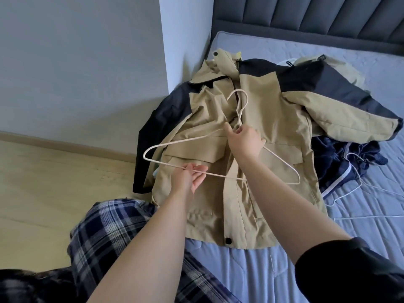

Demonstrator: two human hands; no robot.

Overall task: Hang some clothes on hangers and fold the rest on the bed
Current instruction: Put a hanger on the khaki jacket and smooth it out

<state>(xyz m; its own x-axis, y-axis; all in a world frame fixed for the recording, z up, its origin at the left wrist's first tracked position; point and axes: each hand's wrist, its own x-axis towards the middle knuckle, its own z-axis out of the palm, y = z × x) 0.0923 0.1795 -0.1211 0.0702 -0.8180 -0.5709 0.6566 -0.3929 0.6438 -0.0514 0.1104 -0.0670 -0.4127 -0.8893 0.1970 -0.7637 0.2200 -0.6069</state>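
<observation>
Gripping the neck of a cream wire hanger (218,174) just under its hook, the person's right hand (247,142) has thumb and fingers curled round the twisted wire. The left hand (192,176), lower and nearer the person, pinches the hanger's bottom bar between thumb and fingertips, toward the bar's left end, with the other fingers loosely spread beneath it. Between the two hands the hanger hangs tilted above the clothes, its hook pointing away from the person.

Directly under both hands lies a beige jacket (258,101) with navy shoulders and sleeves. It is spread front-up on the bed (240,272), its collar on the far side of the hands and its hem, with a black snap, on the near side. The sleeve out beyond the left hand droops over the mattress edge toward the floor (43,182).

To the right of the right hand, a heap of navy clothes (341,162) sits partly beneath the jacket's other sleeve. Thin white hangers (371,217) lie on the blue quilted cover beside that heap. Past the jacket, farther from the hands, another pale garment (349,68) peeks out, and behind it stands a padded grey headboard (306,14). Left of the left hand rises a pale wall (87,62).

Beneath the left forearm, plaid trousers (109,226) show, and a black sleeve (349,272) covers the right upper arm.
</observation>
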